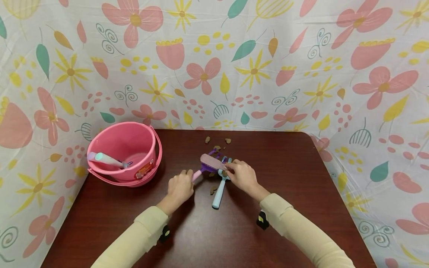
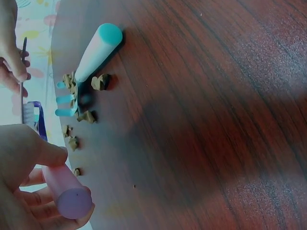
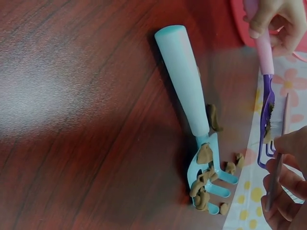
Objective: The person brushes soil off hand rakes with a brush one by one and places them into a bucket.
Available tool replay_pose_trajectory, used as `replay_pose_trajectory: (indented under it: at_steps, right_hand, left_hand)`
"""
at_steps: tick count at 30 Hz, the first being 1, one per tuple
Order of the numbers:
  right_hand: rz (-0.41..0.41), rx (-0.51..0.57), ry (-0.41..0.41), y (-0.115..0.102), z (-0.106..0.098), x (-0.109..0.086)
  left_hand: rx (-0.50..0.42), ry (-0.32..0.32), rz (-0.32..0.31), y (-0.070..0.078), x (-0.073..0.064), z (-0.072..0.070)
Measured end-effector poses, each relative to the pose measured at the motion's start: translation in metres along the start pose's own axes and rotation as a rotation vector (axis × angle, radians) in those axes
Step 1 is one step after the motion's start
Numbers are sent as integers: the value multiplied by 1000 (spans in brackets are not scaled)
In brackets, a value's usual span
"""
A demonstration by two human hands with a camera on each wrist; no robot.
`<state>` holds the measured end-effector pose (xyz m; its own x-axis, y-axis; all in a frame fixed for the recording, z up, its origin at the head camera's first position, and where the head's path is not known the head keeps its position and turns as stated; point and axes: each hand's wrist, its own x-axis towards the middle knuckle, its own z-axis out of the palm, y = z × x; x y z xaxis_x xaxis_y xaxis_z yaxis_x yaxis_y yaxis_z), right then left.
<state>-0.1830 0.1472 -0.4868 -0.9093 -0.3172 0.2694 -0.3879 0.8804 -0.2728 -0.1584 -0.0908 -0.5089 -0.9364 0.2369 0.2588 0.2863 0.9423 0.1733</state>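
My left hand (image 1: pixel 181 186) grips the pink handle of a purple toy hand fork (image 3: pixel 264 52), its tines raised over the table. With my right hand (image 1: pixel 242 175) I pinch a thin, flat pink scraper-like piece (image 1: pixel 212 162), which overlaps the fork's head in the head view. Brown clay (image 3: pixel 270 117) clings to the purple tines beside the flat piece. Below both hands a light-blue toy hand fork (image 3: pixel 184 81) lies on the table, handle toward me. Several brown clay lumps (image 3: pixel 205 153) sit on its head, and others (image 2: pixel 86 116) are scattered around it.
A pink bucket (image 1: pixel 147 178) stands at the table's left, with tools (image 1: pixel 108 160) whose light-blue and lilac handles lean on its rim. Small clay bits (image 1: pixel 228 141) lie toward the back edge of the dark wooden table (image 1: pixel 285 156). A flower-patterned curtain (image 1: pixel 268 93) hangs behind it.
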Motion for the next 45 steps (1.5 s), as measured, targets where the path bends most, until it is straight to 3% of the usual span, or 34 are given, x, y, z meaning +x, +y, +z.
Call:
replay_pose_trajectory:
  at_steps: [11, 21, 28, 35, 45]
  right_hand:
    - [-61, -22, 44, 6, 4, -9]
    - [-47, -29, 21, 15, 4, -13]
    - [-65, -38, 72, 22, 0, -14]
    - [-90, -22, 144, 18, -2, -5]
    - [-55, 1, 81, 1, -3, 8]
  left_hand:
    - [5, -5, -58, -9, 2, -1]
    - [1, -11, -77, -13, 1, -3]
    - [-13, -30, -101, -17, 0, -3]
    - [-31, -24, -97, -17, -1, 0]
    - [-31, 5, -33, -6, -2, 3]
